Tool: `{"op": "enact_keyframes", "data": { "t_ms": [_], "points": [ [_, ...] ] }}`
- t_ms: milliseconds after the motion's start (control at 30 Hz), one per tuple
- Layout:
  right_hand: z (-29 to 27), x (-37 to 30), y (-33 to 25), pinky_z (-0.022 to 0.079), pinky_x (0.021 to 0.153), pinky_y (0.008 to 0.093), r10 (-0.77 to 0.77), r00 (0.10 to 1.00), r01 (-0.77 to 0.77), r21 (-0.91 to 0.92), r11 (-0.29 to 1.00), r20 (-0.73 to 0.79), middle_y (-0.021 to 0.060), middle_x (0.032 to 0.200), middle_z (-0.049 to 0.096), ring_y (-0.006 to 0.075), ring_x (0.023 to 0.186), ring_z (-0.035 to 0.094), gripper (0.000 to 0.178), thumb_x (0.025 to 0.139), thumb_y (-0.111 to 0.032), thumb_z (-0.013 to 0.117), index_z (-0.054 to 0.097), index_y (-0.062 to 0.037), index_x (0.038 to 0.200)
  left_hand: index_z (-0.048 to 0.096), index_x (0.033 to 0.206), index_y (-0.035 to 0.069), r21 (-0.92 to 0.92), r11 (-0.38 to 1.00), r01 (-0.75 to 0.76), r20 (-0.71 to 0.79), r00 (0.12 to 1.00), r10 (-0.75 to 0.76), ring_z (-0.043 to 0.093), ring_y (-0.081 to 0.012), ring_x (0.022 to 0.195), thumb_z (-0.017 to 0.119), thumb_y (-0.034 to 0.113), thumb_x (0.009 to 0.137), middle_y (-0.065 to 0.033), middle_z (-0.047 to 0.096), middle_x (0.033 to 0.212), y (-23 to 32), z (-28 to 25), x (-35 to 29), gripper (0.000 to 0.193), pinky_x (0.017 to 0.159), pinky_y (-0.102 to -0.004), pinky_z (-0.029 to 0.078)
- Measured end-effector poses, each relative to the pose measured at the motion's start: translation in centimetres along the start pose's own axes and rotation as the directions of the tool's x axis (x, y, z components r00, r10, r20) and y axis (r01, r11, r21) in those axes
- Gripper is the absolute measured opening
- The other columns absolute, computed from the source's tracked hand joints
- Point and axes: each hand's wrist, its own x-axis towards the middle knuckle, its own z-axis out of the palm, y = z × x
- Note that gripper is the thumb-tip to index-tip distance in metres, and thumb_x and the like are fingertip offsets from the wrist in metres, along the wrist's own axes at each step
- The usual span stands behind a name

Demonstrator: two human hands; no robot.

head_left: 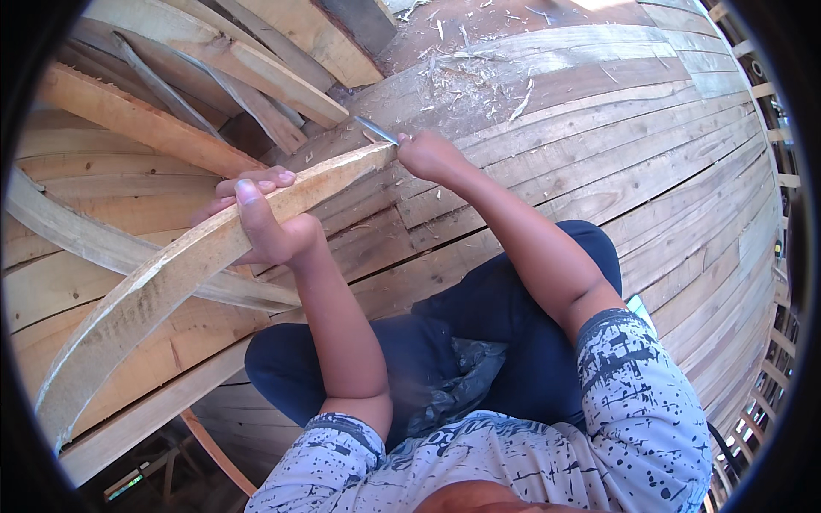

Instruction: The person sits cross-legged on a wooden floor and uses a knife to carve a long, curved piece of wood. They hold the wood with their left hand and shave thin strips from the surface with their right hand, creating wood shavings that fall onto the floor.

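Observation:
A long, curved wooden plank (175, 272) runs from the lower left up toward the middle, tapering at its far end. My left hand (269, 218) is closed round it partway along, thumb on the near side and fingers over the far edge. At the tapered tip, my right hand (425, 156) is wrapped round the handle of a knife (375, 129). Its blade points up and left, just beyond the plank's end. The handle is mostly hidden inside my fist.
Wood shavings (479, 81) lie scattered on the plank floor (599, 145) ahead. Several boards (231, 56) lean and pile up at the upper left. Another curved strip (111, 244) crosses beneath the held plank. A dark opening (162, 470) shows at the lower left, beside the floor's edge.

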Motion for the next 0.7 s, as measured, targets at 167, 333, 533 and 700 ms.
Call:
{"op": "enact_keyframes", "data": {
  "t_ms": [167, 333, 533, 700],
  "points": [
    [0.3, -2.5, -2.4, 0.048, 0.094, 0.0514, -0.083, 0.996, 0.082, 0.056, 0.995, 0.013, 0.0316, 0.107, 0.067, 0.0472, 0.104, 0.064, 0.051, 0.102, -0.035, 0.04, 0.067, 0.0068, 0.109, 0.042, 0.088, 0.0, 0.111, 0.994, 0.013, -0.107, 0.994, -0.001, 0.053, -0.0176, 0.044, 0.061, 0.003, 0.08, -0.0095, 0.051, 0.056, -0.1, -0.3, 0.1, 0.02, 0.048, -0.0327, 0.052],
    [0.6, -2.0, -1.2, 0.049, 0.093, 0.0506, -0.073, 0.994, 0.065, -0.109, 0.992, -0.076, 0.0322, 0.106, 0.067, 0.0466, 0.104, 0.064, 0.043, 0.098, -0.028, 0.044, 0.068, 0.0057, 0.109, 0.041, 0.089, 0.001, 0.124, 0.992, -0.005, -0.093, 0.996, 0.016, 0.052, -0.0174, 0.045, 0.062, 0.006, 0.081, -0.0083, 0.05, 0.056, 0.1, -0.1, 0.2, 0.023, 0.048, -0.0332, 0.051],
    [0.5, -1.5, -1.3, 0.049, 0.093, 0.0497, -0.033, 0.999, 0.032, -0.053, 0.998, -0.008, 0.0315, 0.111, 0.066, 0.0446, 0.109, 0.064, 0.043, 0.095, -0.025, 0.045, 0.067, 0.0065, 0.114, 0.04, 0.091, 0.001, 0.113, 0.992, 0.054, -0.158, 0.987, -0.035, 0.051, -0.0171, 0.045, 0.063, 0.007, 0.08, -0.0074, 0.049, 0.057, 0.2, -0.2, 0.4, 0.026, 0.047, -0.0336, 0.049],
    [-0.6, -1.4, -0.7, 0.047, 0.092, 0.0498, -0.036, 0.998, 0.034, 0.048, 0.998, 0.047, 0.0345, 0.107, 0.065, 0.0492, 0.104, 0.062, 0.046, 0.098, -0.028, 0.043, 0.064, 0.0112, 0.111, 0.04, 0.09, 0.001, 0.09, 0.994, 0.06, -0.152, 0.987, -0.046, 0.051, -0.0171, 0.045, 0.063, 0.007, 0.079, -0.0075, 0.048, 0.057, 0.0, -0.6, 0.6, 0.026, 0.047, -0.0323, 0.049]
  ]
}}
